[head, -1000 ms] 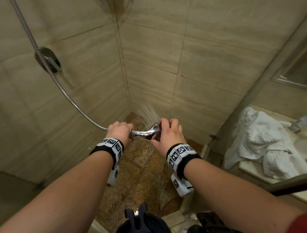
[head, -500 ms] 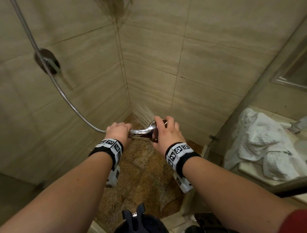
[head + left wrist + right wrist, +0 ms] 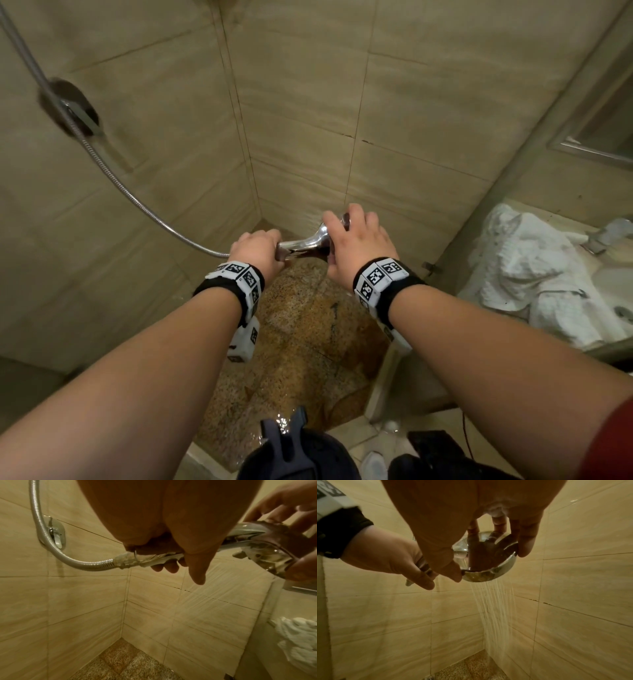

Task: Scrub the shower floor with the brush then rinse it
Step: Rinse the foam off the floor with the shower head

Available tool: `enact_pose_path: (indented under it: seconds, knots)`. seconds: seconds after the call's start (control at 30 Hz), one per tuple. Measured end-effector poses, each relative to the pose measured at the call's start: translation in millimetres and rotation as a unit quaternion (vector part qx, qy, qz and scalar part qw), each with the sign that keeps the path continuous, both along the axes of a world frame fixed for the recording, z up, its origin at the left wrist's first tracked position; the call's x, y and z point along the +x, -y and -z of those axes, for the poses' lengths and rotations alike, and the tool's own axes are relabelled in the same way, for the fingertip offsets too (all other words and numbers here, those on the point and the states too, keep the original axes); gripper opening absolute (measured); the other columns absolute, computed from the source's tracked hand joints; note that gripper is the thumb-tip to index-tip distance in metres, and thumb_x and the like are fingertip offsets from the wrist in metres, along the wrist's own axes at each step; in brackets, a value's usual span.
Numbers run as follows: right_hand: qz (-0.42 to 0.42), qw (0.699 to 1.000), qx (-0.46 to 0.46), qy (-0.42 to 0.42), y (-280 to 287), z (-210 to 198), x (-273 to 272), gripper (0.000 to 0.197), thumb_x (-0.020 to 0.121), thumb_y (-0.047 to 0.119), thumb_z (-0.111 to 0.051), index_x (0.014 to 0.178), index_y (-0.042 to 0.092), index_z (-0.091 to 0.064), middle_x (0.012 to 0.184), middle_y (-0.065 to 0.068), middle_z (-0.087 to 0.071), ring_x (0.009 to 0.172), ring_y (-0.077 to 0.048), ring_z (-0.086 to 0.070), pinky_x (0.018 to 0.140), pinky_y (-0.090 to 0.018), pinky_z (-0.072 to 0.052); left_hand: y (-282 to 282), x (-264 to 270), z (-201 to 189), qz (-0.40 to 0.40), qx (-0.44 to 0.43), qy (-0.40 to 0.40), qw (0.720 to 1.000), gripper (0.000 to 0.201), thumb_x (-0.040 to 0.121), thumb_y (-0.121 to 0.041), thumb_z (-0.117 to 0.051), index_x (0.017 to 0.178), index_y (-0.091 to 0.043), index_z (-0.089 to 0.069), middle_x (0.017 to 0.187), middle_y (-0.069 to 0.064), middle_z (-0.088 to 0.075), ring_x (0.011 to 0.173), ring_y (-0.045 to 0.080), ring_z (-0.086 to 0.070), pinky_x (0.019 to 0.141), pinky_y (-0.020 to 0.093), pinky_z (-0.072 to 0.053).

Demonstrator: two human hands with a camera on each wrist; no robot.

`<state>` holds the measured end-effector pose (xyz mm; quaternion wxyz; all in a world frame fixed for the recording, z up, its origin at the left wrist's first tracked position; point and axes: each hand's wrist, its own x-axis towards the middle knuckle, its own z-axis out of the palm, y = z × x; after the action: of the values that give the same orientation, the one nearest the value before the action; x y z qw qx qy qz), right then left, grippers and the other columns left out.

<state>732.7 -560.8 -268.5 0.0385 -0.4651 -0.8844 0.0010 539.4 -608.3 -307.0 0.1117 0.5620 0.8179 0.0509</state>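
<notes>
Both hands hold the shower head (image 3: 310, 241) at mid-frame in the head view. The left hand (image 3: 255, 253) is wrapped round its handle where the hose (image 3: 113, 181) joins, and the right hand (image 3: 356, 245) pinches the round face by the rim, fingers (image 3: 524, 543) and thumb on opposite edges. The head's long axis runs left to right between the hands. Water (image 3: 496, 609) falls from the face toward the far corner, so the floor (image 3: 308, 342) lies below and nearer the bottom of the frame than the spray. No brush shows. Rinsing the rest seems to call for tilting the face back toward the lower frame; the right hand is best placed to steer.
</notes>
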Motion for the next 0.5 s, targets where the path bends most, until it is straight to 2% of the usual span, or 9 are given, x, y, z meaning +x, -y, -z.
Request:
enact_pose_path:
  seconds: [0.07, 0.13, 0.2, 0.33, 0.5]
  knots:
    - [0.006, 1.0, -0.005, 0.021, -8.2, -6.2, 5.3, 0.081, 0.075, 0.035, -0.075, 0.141, 0.031, -0.029, 0.136, -0.012, -0.034, 0.116, -0.032, -0.042, 0.095, -0.045, -0.047, -5.3, 4.8, -3.3, 0.001, 0.019, 0.001, 1.0, 0.019, 0.094, -0.038, -0.068, 0.098, -0.027, -0.053, 0.099, -0.002, -0.059, 0.095, 0.023, -0.048, 0.085, 0.038, -0.04]
    - [0.009, 0.999, -0.01, 0.041, -17.0, -12.7, 11.2, 0.081, 0.075, 0.039, -0.076, 0.141, 0.03, -0.029, 0.135, -0.014, -0.034, 0.117, -0.033, -0.041, 0.095, -0.045, -0.047, -10.8, 8.6, -4.9, 0.003, 0.026, 0.019, 0.999, 0.019, 0.092, -0.033, -0.069, 0.105, -0.025, -0.057, 0.104, 0.0, -0.063, 0.1, 0.026, -0.054, 0.09, 0.04, -0.046]
    - [0.016, 0.998, -0.015, 0.058, -25.5, -19.1, 17.3, 0.078, 0.073, 0.041, -0.077, 0.136, 0.028, -0.033, 0.128, -0.012, -0.036, 0.114, -0.033, -0.042, 0.09, -0.044, -0.047, -14.7, 11.9, -6.4, 0.006, 0.032, 0.052, 0.998, 0.026, 0.09, -0.03, -0.072, 0.114, -0.024, -0.062, 0.112, 0.003, -0.066, 0.107, 0.029, -0.059, 0.093, 0.043, -0.052]
    - [0.035, 0.995, -0.036, 0.09, -39.6, -28.1, 28.0, 0.076, 0.069, 0.049, -0.08, 0.129, 0.027, -0.039, 0.119, -0.009, -0.036, 0.109, -0.032, -0.042, 0.085, -0.044, -0.048, -20.0, 20.5, -4.7, 0.02, 0.051, 0.077, 0.996, 0.039, 0.092, -0.025, -0.072, 0.129, -0.022, -0.062, 0.122, 0.008, -0.063, 0.113, 0.031, -0.061, 0.097, 0.043, -0.051]
    - [0.052, 0.99, -0.067, 0.114, -46.7, -31.9, 35.6, 0.075, 0.066, 0.05, -0.081, 0.126, 0.027, -0.042, 0.117, -0.009, -0.036, 0.11, -0.034, -0.042, 0.084, -0.047, -0.05, -26.0, 32.3, 3.4, 0.035, 0.059, 0.082, 0.994, 0.039, 0.094, -0.026, -0.071, 0.131, -0.022, -0.061, 0.122, 0.008, -0.063, 0.113, 0.031, -0.061, 0.094, 0.039, -0.049]
